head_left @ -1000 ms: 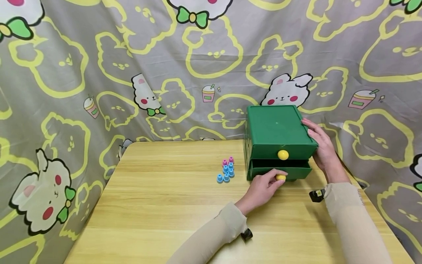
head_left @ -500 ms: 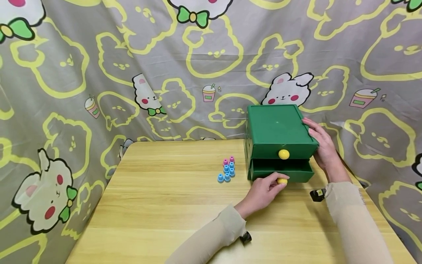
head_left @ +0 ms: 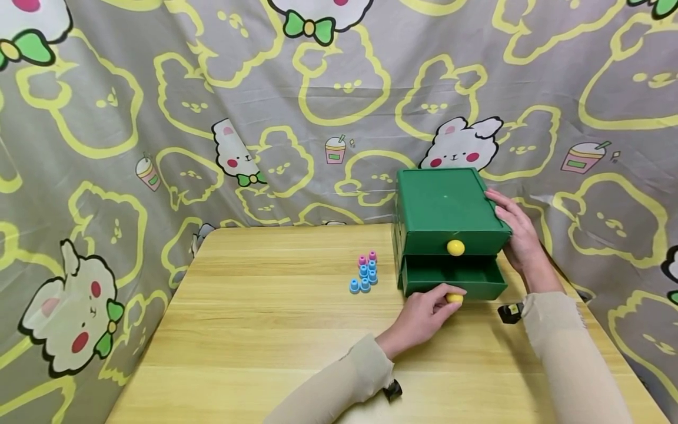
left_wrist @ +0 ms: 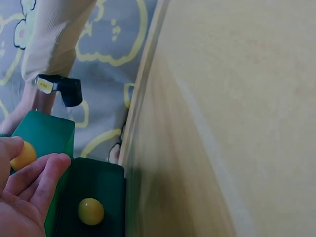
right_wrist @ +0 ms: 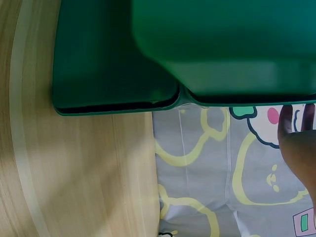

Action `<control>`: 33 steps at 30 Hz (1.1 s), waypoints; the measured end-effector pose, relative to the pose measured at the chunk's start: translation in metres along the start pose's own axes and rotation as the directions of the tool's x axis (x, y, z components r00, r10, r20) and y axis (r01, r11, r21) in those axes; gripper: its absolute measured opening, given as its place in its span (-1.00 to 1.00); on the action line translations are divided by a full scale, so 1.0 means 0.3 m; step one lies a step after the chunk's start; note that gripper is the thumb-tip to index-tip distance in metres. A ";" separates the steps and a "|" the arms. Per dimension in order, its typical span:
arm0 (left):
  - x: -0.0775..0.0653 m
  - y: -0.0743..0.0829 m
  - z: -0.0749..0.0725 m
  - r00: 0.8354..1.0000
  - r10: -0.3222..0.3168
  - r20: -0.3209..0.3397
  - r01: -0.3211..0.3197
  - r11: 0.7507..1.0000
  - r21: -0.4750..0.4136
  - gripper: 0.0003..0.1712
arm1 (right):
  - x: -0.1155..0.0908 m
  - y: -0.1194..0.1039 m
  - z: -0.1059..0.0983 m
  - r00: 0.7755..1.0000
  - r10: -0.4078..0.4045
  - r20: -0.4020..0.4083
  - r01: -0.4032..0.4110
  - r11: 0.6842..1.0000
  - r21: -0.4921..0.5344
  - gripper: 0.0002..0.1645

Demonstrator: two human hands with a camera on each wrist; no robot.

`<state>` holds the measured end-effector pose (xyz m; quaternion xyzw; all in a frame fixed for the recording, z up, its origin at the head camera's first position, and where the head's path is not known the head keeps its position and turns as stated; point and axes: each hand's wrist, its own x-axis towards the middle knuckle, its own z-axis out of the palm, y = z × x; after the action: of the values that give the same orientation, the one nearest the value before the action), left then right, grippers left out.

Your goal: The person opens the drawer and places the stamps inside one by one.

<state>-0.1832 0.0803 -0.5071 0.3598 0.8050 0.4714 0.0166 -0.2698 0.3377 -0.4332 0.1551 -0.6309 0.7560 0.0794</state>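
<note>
My left hand (head_left: 421, 315) pinches the yellow knob (head_left: 454, 298) of the lower drawer (head_left: 484, 290) between thumb and fingers. That drawer stands partly out of the green cabinet (head_left: 445, 197), and the part of its inside that shows holds nothing. In the left wrist view the pinched knob (left_wrist: 24, 157) sits between thumb and fingertips. Above it, the upper drawer (head_left: 424, 242) is closed, its own yellow knob (head_left: 455, 248) untouched. My right hand (head_left: 521, 244) rests with extended fingers against the cabinet's right side and top edge. Fingers of the right hand (right_wrist: 298, 143) touch the cabinet in the right wrist view.
Left of the cabinet, several small blue pegs (head_left: 364, 271) and two pink ones (head_left: 372, 255) stand grouped on the wooden table (head_left: 254, 330). A printed grey curtain (head_left: 286, 88) hangs behind and at both sides. Black wrist cameras (head_left: 392, 390) are strapped to both sleeves.
The lower drawer has slid further out toward me, with my left hand moving along on its knob. My right hand stays on the cabinet, and the pegs have not moved.
</note>
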 end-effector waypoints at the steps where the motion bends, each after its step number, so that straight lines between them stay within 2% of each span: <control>1: -0.004 0.002 0.000 1.000 0.001 0.003 -0.001 1.000 0.003 -0.65 | 0.001 0.000 0.001 1.000 0.002 -0.003 -0.002 1.000 -0.003 -0.43; 10: -0.029 0.014 0.003 1.000 0.013 0.010 -0.013 0.999 0.031 -0.65 | 0.000 0.005 0.002 1.000 0.008 -0.005 -0.009 1.000 -0.008 -0.42; 26: -0.058 0.034 0.017 1.000 0.020 0.012 -0.020 1.000 0.015 -0.65 | 0.002 -0.001 -0.003 1.000 0.029 0.009 -0.029 0.999 -0.034 -0.41; 33: -0.060 0.035 0.020 1.000 0.024 0.017 -0.024 1.000 0.002 -0.65 | -0.002 -0.022 -0.011 0.999 0.040 0.022 -0.038 0.995 -0.094 -0.43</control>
<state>-0.1619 0.0771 -0.5080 0.3735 0.8010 0.4675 0.0171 -0.2675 0.3421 -0.4279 0.1478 -0.6695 0.7251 0.0643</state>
